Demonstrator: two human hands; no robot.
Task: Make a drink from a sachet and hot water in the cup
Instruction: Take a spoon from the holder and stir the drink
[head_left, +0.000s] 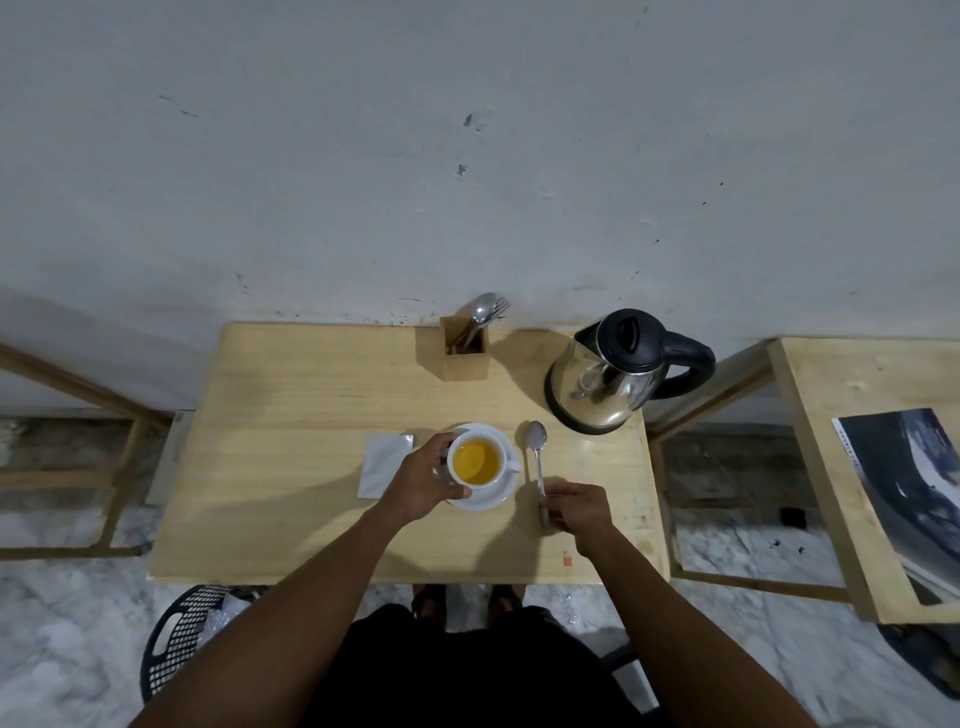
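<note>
Left hand (422, 480): fingers (451, 492) wrapped around the white cup (477, 461), yellow drink inside, cup on its saucer (496, 496) mid-desk (291, 395). Right hand (581, 512): fingers pinching the spoon (538, 457) handle, bowl resting on the desk just right of the saucer. White sachet (383, 465) flat, left of cup. Kettle (613, 371) back right, cutlery holder (465, 353) back centre.

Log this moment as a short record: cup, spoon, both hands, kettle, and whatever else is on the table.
cup: white cup on saucer, holds yellow-orange liquid
left hand: left hand wrapped around the cup's side
right hand: right hand holding the spoon's handle end
spoon: spoon lying on the table, right of the saucer
kettle: kettle at back right, lid closed
sachet: white sachet flat, left of the cup
holder: wooden cutlery holder at back
</note>
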